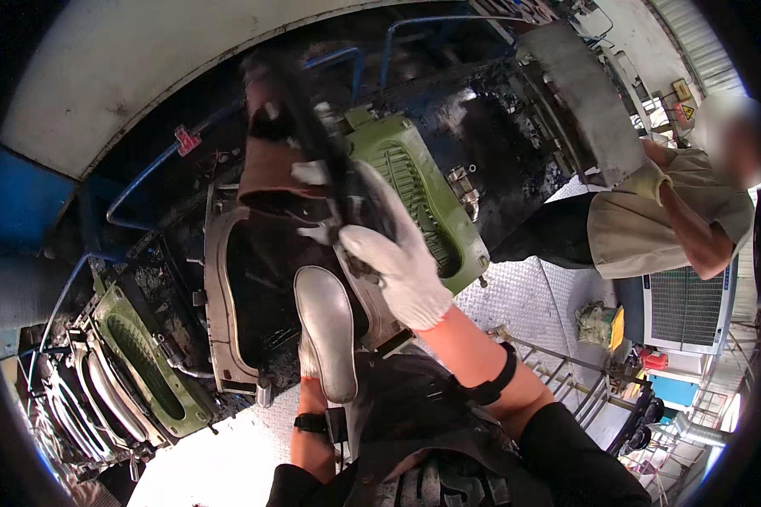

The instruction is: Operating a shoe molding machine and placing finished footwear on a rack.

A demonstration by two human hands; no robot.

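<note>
The hands are apart. The white-gloved right hand [397, 262] spans a long, dark, blurred piece [321, 144] left of the olive-green metal mould [418, 203], grip unclear. The left hand [307, 359], mostly hidden, is behind a silver, sole-shaped metal plate [325, 325] at the brown metal frame's [221, 296] near edge. A loose hold could drop the plate; a swing could knock it.

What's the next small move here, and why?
I'd likely steady the right hand for a moment: the dark object by its fingers is blurred, so the grip is unclear, and the left hand is mostly hidden behind the silver sole-shaped piece.
</note>
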